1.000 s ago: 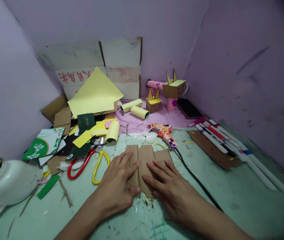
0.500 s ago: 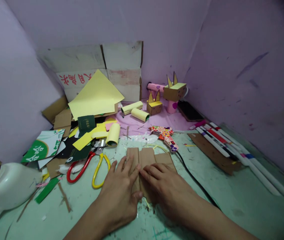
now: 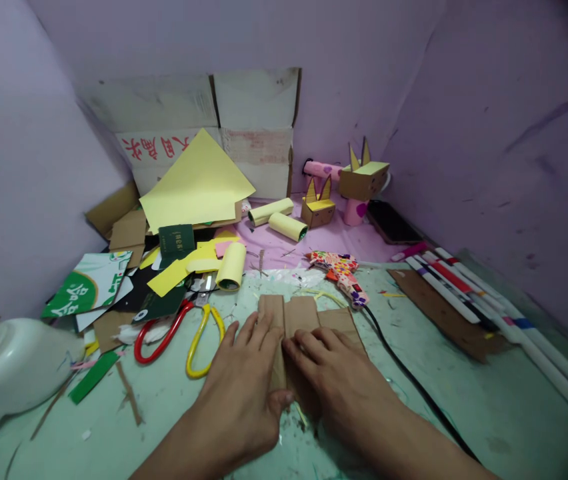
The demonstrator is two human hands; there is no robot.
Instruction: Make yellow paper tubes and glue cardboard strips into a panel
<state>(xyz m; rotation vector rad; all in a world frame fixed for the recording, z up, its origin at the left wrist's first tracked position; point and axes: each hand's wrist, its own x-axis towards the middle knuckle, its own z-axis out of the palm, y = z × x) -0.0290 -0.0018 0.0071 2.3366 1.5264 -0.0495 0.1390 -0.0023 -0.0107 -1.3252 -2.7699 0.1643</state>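
Brown cardboard [image 3: 303,310], creased or cut into strips, lies flat on the pale green tabletop, partly hidden under both hands. My left hand [image 3: 249,380] rests palm down on its left strip, fingers stretched out and pointing away from me. My right hand [image 3: 339,370] presses flat on the middle and right parts, its fingers beside the left hand's fingertips. Neither hand grips anything. Left of my left hand lie scissors [image 3: 198,340] with one red and one yellow handle. A flower-patterned glue gun [image 3: 341,275] lies beyond my right hand.
Paper and card scraps [image 3: 87,287] pile up at the left, near a white jug-like vessel [image 3: 19,367]. Yellow paper tubes [image 3: 288,227] and small eared cardboard boxes [image 3: 318,212] stand behind. Markers [image 3: 464,287], a phone [image 3: 394,222] and a black cord [image 3: 414,383] are at the right.
The view has shifted slightly, so most things sit a little further right. Both hands stay pressed on the cardboard in nearly the same pose.
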